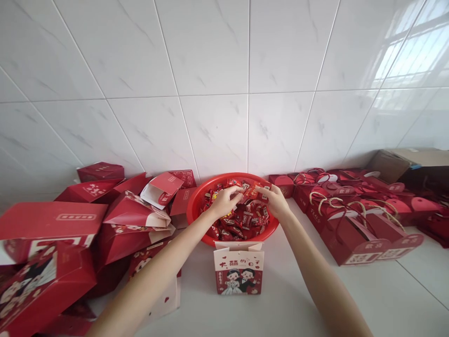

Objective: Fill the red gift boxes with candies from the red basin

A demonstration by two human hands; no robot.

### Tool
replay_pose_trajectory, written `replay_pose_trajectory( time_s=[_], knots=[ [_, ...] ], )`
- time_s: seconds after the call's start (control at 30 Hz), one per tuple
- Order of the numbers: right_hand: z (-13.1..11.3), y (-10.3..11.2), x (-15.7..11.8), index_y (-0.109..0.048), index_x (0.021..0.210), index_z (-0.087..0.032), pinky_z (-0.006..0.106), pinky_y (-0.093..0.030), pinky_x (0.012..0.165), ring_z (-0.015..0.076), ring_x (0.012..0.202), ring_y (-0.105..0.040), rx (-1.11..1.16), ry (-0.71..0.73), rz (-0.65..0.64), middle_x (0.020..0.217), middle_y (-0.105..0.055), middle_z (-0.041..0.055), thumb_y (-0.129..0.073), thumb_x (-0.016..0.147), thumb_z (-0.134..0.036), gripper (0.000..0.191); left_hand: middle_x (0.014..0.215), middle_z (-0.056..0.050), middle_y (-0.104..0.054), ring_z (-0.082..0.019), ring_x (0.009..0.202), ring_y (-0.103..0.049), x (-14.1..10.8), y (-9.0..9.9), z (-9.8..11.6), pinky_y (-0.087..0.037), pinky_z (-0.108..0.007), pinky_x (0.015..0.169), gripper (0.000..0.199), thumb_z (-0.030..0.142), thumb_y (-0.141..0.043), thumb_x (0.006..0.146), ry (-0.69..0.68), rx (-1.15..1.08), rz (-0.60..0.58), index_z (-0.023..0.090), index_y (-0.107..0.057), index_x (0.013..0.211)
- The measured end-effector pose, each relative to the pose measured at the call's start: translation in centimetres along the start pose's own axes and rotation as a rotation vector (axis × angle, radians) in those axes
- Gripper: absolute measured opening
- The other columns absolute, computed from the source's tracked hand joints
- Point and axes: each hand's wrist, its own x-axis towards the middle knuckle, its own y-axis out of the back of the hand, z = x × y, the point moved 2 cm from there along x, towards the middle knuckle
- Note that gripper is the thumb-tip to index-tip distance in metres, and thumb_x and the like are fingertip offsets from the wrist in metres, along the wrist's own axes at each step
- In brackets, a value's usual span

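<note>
A red plastic basket (pixel 191 210) is filled with red-wrapped candies (pixel 242 222). Over its contents, my left hand (pixel 226 202) has its fingers bent in a pinch, with the tips at a red candy wrapper (pixel 249 193). Opposite it, my right hand (pixel 276 200) grips a red wrapped candy (pixel 264 186) between thumb and fingers. In front of the basket a small gift box (pixel 239 274) stands upright with its top flaps up. Its front carries a cartoon couple and Chinese lettering; the inside cannot be seen.
Many red unfolded-top boxes (pixel 129 210) lie heaped at the left, partly behind my left forearm. Rows of red boxes with rope handles (pixel 351 234) stand at the right. A brown cardboard box (pixel 389 164) sits at the far right, by the tiled wall (pixel 213 126).
</note>
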Motion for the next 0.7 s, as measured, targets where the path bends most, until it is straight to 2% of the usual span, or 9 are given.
replay_pose_trajectory(
  time_s=[0.1,0.2,0.3,0.37,0.43,0.6,0.7],
  knots=[
    [-0.1,0.3,0.3,-0.066,0.075,-0.020,0.031,-0.063,0.061,0.0237,0.084,-0.072,0.114,0.007,0.121,0.079,-0.074,0.0041,-0.090,0.053,-0.028,0.034,0.099,-0.005,-0.079,-0.024,0.093,-0.073,0.3,-0.4,-0.2,-0.055,-0.034,0.088,0.020,0.020,-0.057,0.088,0.006,0.265,-0.162,0.021,-0.074,0.097],
    [-0.1,0.5,0.5,-0.061,0.070,-0.020,0.031,-0.064,0.062,0.0246,0.087,-0.072,0.183,0.000,0.193,0.078,-0.074,0.0035,-0.090,0.051,-0.023,0.034,0.109,-0.009,-0.078,-0.027,0.102,-0.072,0.8,-1.2,0.4,-0.054,-0.035,0.091,0.024,0.013,-0.058,0.085,-0.050,0.464,-0.331,0.020,-0.075,0.100],
    [-0.1,0.7,0.6,-0.060,0.070,-0.021,0.032,-0.064,0.062,0.0231,0.083,-0.072,0.208,-0.003,0.240,0.074,-0.072,0.0020,-0.088,0.054,-0.023,0.033,0.114,-0.011,-0.075,-0.029,0.107,-0.070,1.5,-2.2,1.6,-0.054,-0.035,0.087,0.023,0.017,-0.055,0.089,-0.102,0.626,-0.451,0.020,-0.075,0.100],
    [-0.1,0.8,0.8,-0.061,0.073,-0.021,0.033,-0.065,0.063,0.0232,0.082,-0.072,0.205,0.003,0.225,0.073,-0.071,0.0015,-0.087,0.056,-0.024,0.031,0.115,-0.011,-0.074,-0.029,0.107,-0.069,2.2,-2.9,2.2,-0.054,-0.034,0.086,0.022,0.025,-0.054,0.093,-0.066,0.732,-0.516,0.020,-0.075,0.099],
    [0.0,0.9,0.8,-0.061,0.074,-0.022,0.034,-0.065,0.065,0.0242,0.084,-0.072,0.199,0.020,0.189,0.072,-0.070,0.0015,-0.088,0.056,-0.024,0.033,0.118,-0.013,-0.072,-0.030,0.107,-0.069,2.9,-3.6,2.6,-0.055,-0.035,0.086,0.024,0.030,-0.054,0.093,-0.011,0.801,-0.549,0.020,-0.075,0.100],
    [0.1,0.8,0.9,-0.060,0.071,-0.022,0.037,-0.064,0.066,0.0275,0.086,-0.072,0.187,0.037,0.114,0.074,-0.072,0.0043,-0.090,0.050,-0.023,0.036,0.126,-0.020,-0.067,-0.037,0.109,-0.069,4.0,-5.2,2.6,-0.054,-0.044,0.091,0.022,0.030,-0.064,0.086,0.043,0.846,-0.567,0.015,-0.077,0.096],
    [0.2,0.8,1.0,-0.059,0.069,-0.022,0.038,-0.065,0.067,0.0286,0.088,-0.072,0.197,0.046,0.114,0.075,-0.073,0.0047,-0.091,0.046,-0.021,0.039,0.118,-0.019,-0.072,-0.034,0.105,-0.071,4.1,-5.2,2.1,-0.055,-0.042,0.089,0.015,0.027,-0.068,0.081,0.066,0.827,-0.587,0.017,-0.078,0.086]
  ],
)
